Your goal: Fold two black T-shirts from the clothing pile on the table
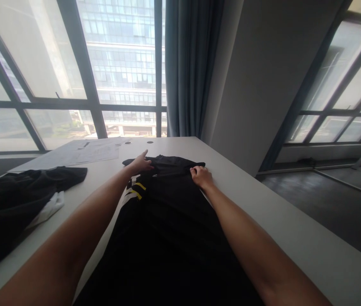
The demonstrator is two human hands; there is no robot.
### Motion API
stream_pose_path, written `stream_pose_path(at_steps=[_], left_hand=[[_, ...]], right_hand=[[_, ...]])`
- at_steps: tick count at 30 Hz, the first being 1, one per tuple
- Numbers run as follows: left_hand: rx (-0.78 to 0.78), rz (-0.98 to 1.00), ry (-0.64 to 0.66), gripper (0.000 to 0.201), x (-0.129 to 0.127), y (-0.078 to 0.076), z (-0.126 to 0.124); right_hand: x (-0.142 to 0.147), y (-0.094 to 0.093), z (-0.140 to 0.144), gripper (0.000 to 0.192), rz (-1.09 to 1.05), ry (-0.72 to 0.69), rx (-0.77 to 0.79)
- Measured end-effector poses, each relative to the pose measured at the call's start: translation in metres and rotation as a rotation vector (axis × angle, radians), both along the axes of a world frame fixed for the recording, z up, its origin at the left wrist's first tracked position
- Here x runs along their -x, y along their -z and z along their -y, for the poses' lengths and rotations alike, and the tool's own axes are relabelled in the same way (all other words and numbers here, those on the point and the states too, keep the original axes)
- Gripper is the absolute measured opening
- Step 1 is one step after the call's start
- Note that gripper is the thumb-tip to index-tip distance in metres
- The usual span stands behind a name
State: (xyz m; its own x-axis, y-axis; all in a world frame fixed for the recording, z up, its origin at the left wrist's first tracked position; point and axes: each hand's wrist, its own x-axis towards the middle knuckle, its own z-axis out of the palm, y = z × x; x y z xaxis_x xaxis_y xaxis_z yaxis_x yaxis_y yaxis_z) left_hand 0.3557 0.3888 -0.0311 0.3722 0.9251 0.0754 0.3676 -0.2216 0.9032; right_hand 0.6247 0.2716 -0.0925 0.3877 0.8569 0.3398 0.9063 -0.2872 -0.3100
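Right now, two bare arms reach out over a white table point(263, 199). A black piece of clothing point(167, 212) lies flat on the table, running from the near edge out toward the window. It has small yellow and white marks point(136, 190) on its left side. The left hand point(140, 163) rests on the far left corner of the black piece of clothing. Its palm is down, its fingers lie close together, and its thumb points up and away from them. The right hand point(201, 175) is at the far right edge of the same cloth. Its fingers are curled in, and they seem to pinch a bit of the black cloth at that edge, though the grip is small and hard to see. The two hands are apart, with the top part of the cloth between them. On the left side of the table sits a pile of dark clothes point(14, 199) with a bit of white cloth point(48, 210) peeking out from under it. Farther back on the table lie some sheets of paper point(84, 153). Behind the table are big windows point(72, 63) and a gray curtain point(189, 63).
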Motion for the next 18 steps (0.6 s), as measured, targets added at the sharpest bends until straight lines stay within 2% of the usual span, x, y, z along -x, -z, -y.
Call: stream_pose_path(at_steps=[3, 6, 8, 11, 14, 18], left_hand=[[-0.131, -0.156, 0.031, 0.071, 0.019, 0.002, 0.01], [-0.423, -0.493, 0.076, 0.05, 0.043, 0.007, 0.032], [-0.545, -0.65, 0.126, 0.04, 0.058, 0.015, 0.052], [-0.612, -0.664, 0.176, 0.048, 0.076, 0.034, 0.083], [-0.585, -0.599, 0.186, 0.054, 0.085, 0.053, 0.104], [-0.572, -0.561, 0.124, 0.053, 0.088, 0.062, 0.119]], right_hand=[[0.0, 0.001, -0.001, 0.045, 0.001, -0.003, 0.007], [-0.002, 0.002, -0.002, 0.047, -0.004, -0.002, 0.016], [-0.003, 0.003, -0.003, 0.048, -0.015, -0.004, -0.002], [-0.005, 0.004, -0.005, 0.05, -0.056, -0.027, -0.069], [-0.004, 0.002, -0.007, 0.054, -0.113, -0.076, -0.15], [0.006, -0.009, -0.009, 0.059, -0.174, -0.179, -0.226]])
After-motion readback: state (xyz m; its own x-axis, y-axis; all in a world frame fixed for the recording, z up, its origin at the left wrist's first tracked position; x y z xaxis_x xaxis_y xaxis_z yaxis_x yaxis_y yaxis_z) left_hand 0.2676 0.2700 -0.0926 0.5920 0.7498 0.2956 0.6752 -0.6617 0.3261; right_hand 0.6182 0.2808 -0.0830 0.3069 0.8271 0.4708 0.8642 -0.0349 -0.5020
